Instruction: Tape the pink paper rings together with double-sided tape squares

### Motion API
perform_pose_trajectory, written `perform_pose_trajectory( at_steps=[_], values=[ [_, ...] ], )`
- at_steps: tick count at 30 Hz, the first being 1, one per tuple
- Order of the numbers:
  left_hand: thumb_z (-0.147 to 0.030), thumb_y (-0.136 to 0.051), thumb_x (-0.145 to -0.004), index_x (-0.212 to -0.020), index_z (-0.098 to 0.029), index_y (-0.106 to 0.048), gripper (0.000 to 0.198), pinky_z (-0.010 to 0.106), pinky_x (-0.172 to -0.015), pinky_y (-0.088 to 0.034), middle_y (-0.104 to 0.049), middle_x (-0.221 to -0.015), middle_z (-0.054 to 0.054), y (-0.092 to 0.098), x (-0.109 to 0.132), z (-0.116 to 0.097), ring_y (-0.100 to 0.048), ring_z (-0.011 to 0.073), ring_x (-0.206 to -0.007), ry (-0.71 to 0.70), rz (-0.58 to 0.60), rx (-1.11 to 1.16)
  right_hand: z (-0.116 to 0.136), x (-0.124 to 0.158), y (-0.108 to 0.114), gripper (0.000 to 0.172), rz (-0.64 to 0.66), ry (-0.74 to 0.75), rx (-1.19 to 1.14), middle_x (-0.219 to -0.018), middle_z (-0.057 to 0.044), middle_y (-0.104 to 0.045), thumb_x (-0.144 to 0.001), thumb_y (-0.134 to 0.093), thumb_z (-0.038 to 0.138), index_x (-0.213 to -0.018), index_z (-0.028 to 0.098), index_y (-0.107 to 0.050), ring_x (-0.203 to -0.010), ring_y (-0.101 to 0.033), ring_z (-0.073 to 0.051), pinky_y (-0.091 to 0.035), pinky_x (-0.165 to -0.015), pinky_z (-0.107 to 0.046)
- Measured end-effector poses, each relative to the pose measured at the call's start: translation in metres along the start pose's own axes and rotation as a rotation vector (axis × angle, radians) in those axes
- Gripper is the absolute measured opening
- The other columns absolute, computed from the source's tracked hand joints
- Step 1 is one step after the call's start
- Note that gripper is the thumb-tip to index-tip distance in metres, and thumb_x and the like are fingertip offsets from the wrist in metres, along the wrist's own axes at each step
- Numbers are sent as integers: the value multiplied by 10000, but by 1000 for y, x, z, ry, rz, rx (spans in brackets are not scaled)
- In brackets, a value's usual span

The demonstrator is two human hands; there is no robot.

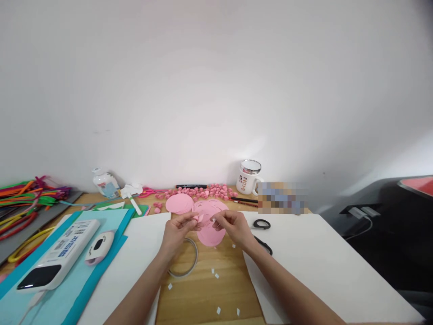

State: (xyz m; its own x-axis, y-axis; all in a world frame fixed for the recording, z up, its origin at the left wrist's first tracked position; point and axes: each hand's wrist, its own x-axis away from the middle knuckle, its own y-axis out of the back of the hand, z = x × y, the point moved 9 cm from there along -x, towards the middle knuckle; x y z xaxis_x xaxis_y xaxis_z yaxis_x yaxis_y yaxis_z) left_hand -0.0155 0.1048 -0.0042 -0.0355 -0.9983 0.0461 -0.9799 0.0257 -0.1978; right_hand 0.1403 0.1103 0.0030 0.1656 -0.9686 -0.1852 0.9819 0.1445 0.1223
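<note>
My left hand [181, 226] is closed, pinching a small folded piece of pink paper [200, 218] between thumb and fingertips. A short distance to its right, my right hand [232, 225] is closed in a pinch, with a tiny white scrap [213, 220] showing at the fingertips. Beneath both hands lie overlapping pink paper circles [211, 237], and another stack of pink circles [179, 204] sits behind the left hand. Under my left wrist is a roll of tape [196, 257]. Black-handled scissors [261, 224] are beside my right wrist, partly covered by it.
Many small pink paper balls [218, 192] line the wall near a black marker [191, 186]. A white mug [249, 177] stands behind pencils [244, 200]. White sheets [324, 262] flank the wooden table [199, 302], strewn with white scraps. Left are a power bank [64, 248], bottle [106, 183] and pipe cleaners [27, 198].
</note>
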Motion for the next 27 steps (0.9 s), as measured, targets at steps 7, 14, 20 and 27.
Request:
perform_pose_trajectory(
  at_steps=[7,14,20,27],
  values=[
    [-199,-738,-588,-842,-124,-685,270,257,-669,-475,-701,-763,72,-12,2,9,-639,158,-695,119,151,243,15,9,-14,143,48,194,157,-687,-19,-631,-703,-603,310,-733,174,-572,-579,-583,-116,-482,-538,-216],
    [-203,-725,-613,-855,-114,-691,260,237,-645,-458,-695,-741,88,-20,6,18,-628,148,-685,192,221,211,42,21,-13,137,-56,584,411,-793,-44,-640,-801,-495,186,-858,205,-618,-727,-595,-128,-478,-644,-227],
    [-208,-748,-579,-837,-110,-697,281,235,-636,-458,-688,-724,85,-18,4,22,-620,142,-667,210,202,227,42,25,-20,153,-18,654,493,-823,-48,-632,-822,-474,174,-877,206,-614,-746,-593,-118,-464,-631,-205],
    [-205,-729,-608,-825,-126,-696,233,207,-630,-433,-687,-712,64,-25,7,21,-606,120,-670,214,261,177,35,21,-21,130,-12,618,508,-796,-49,-606,-836,-451,191,-830,189,-580,-719,-572,-122,-456,-623,-217]
  ],
)
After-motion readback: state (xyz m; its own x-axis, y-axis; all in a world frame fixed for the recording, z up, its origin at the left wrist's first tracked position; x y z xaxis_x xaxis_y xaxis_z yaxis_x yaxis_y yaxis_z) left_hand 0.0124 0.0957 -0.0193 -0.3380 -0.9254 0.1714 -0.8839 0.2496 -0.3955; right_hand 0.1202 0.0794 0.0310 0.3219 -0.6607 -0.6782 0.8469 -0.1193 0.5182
